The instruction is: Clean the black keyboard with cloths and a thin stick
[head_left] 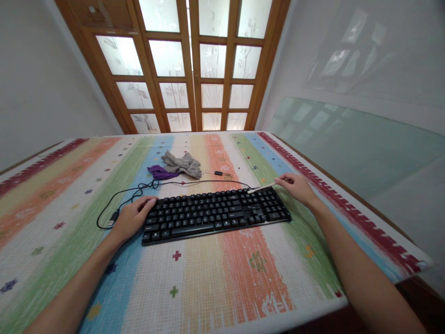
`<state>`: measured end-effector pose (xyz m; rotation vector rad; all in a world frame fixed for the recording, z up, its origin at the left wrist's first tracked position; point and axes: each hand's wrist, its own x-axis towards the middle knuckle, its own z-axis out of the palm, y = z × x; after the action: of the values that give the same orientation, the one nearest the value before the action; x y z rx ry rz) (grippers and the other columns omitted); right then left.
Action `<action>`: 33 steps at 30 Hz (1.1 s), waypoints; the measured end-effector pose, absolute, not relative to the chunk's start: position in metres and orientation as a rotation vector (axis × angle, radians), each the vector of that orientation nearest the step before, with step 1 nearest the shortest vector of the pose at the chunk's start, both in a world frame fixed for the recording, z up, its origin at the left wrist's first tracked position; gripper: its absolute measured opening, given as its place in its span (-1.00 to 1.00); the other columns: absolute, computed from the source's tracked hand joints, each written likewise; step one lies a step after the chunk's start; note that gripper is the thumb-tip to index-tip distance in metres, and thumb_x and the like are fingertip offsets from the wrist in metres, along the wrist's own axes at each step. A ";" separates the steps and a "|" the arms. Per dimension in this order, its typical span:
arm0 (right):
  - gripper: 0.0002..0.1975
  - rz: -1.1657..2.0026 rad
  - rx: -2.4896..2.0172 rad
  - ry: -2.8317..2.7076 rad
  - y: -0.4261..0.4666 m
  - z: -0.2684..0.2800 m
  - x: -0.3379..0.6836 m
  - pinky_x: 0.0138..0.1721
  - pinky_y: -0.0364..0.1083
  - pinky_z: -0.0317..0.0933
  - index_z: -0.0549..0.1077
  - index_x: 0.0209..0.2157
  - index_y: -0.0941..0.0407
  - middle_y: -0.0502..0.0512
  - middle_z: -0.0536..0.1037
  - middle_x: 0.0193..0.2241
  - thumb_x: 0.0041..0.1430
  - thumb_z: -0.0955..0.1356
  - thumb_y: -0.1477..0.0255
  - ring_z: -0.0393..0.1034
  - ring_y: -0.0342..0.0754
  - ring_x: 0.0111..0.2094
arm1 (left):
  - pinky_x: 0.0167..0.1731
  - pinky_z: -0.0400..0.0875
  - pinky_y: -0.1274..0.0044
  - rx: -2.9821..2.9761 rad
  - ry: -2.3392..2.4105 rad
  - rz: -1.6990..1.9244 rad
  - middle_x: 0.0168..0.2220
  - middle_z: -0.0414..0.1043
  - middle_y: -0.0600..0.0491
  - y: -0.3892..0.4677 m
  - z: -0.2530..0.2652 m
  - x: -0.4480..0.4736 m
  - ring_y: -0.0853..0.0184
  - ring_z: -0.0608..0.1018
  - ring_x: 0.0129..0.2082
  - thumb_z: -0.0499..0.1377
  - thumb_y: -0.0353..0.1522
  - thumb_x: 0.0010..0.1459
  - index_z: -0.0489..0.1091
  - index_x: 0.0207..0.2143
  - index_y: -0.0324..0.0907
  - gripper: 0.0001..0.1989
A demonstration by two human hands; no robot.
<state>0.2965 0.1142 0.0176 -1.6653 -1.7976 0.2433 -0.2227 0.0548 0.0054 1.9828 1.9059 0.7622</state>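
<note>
A black full-size keyboard [208, 211] lies slightly askew on the striped tablecloth. My left hand [134, 215] is closed on its left end, the thumb resting over the top left corner. Between the fingers and thumb of my right hand [295, 185] is a slim pale stick [266, 187], held at its right end. The stick slants down to the left, and its slightly thicker tip is over the keys at the keyboard's upper right. Whether that tip has bristles is too small to make out.
Behind the keyboard lie a crumpled grey cloth [182, 163], a purple cloth [160, 173] and a small black piece with thin wire ends [218, 173]. The keyboard's black cable [120, 191] loops left to its USB plug [114, 217]. The tablecloth [208, 287] covers the table near a wall.
</note>
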 end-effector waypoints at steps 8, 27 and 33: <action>-0.55 0.260 -1.632 -1.913 0.109 0.013 0.276 -0.39 -0.05 0.17 0.50 -0.51 0.08 0.10 0.53 -0.54 0.06 0.28 -0.01 0.34 -0.02 -0.48 | -0.15 0.44 0.44 1.975 1.899 0.768 -0.24 0.62 0.01 0.055 0.007 -0.222 0.13 0.61 -0.20 -0.06 0.05 0.12 0.51 -0.24 -0.12 -0.46; -0.58 0.187 -1.656 -1.897 0.118 0.012 0.302 -0.39 -0.05 0.18 0.50 -0.48 0.10 0.12 0.51 -0.50 0.07 0.28 0.02 0.32 -0.03 -0.47 | -0.17 0.43 0.45 1.989 1.898 0.772 -0.26 0.62 0.03 0.056 0.001 -0.225 0.15 0.60 -0.23 -0.07 0.06 0.13 0.51 -0.23 -0.10 -0.46; -0.67 0.172 -1.695 -1.914 0.121 0.005 0.302 -0.37 -0.05 0.19 0.48 -0.50 0.09 0.12 0.52 -0.51 0.07 0.29 0.12 0.34 -0.02 -0.47 | -0.17 0.43 0.46 1.983 1.892 0.781 -0.26 0.62 0.03 0.056 0.003 -0.224 0.15 0.60 -0.23 -0.07 0.06 0.13 0.50 -0.24 -0.11 -0.46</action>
<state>0.3023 0.1206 0.0051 -1.6953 -1.9138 0.1725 -0.2243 0.0557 0.0026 1.9833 1.8925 0.7812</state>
